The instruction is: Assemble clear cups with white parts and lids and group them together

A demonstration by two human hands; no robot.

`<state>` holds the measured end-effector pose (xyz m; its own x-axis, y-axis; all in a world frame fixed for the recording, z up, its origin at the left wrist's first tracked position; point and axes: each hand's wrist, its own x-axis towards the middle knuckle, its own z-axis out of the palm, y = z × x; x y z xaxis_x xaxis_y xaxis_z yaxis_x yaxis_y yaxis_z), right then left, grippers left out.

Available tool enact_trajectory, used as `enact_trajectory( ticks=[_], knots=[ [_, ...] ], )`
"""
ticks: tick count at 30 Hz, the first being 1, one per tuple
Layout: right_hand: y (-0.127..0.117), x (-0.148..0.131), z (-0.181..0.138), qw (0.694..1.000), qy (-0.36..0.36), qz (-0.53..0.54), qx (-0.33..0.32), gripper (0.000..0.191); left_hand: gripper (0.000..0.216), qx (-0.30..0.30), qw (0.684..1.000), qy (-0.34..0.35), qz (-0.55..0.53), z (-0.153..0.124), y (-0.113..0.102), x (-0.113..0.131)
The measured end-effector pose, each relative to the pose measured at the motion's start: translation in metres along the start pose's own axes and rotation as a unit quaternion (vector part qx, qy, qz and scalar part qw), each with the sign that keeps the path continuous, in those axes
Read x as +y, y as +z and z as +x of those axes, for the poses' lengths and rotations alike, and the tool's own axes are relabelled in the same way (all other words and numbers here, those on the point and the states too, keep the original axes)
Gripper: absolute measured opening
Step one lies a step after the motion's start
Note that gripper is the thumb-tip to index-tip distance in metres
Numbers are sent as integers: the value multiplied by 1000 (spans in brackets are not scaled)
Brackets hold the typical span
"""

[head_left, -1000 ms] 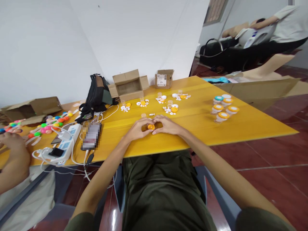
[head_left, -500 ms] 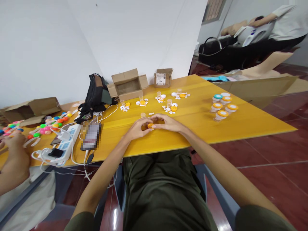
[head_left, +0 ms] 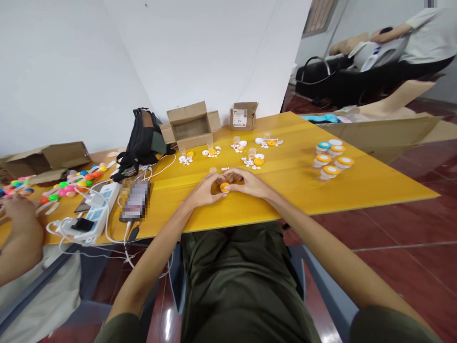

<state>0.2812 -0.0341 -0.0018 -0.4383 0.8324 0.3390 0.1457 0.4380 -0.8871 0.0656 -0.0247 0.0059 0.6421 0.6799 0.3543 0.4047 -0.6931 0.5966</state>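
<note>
In front of me, low over the near part of the table, a small orange lid [head_left: 224,187] with a pale rim sits between my two hands. My right hand [head_left: 249,184] pinches it, thumb on the near right side. Curled round the lid from the other side is my left hand [head_left: 206,191], its thumb and fingers at the lid's edge; the exact contact is partly hidden. Just beyond my fingers stand a small clear cup [head_left: 213,170] and a little white printed piece [head_left: 224,168].
Several sets of clear cups, lids and white pieces [head_left: 252,163] lie farther back. Lidded clear jars [head_left: 328,172] stand right. Cardboard boxes [head_left: 191,131] and a black backpack [head_left: 139,138] line the back. A phone [head_left: 135,201], power strip [head_left: 102,214] and another person's arm [head_left: 23,233] are left.
The orange lid now shows more of its top face, tilted toward me between my hands. My fingers have shifted slightly around it.
</note>
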Motion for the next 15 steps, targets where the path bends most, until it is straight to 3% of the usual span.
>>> enact_trajectory(
  ticks=[9, 15],
  knots=[
    [2, 3, 0, 1000, 6, -4, -10, 39, 15, 10, 1000, -2, -18, 1, 2, 2],
    [0, 6, -1, 1000, 28, -2, -4, 38, 25, 38, 994, -16, -103, 0, 5, -1]
  ],
)
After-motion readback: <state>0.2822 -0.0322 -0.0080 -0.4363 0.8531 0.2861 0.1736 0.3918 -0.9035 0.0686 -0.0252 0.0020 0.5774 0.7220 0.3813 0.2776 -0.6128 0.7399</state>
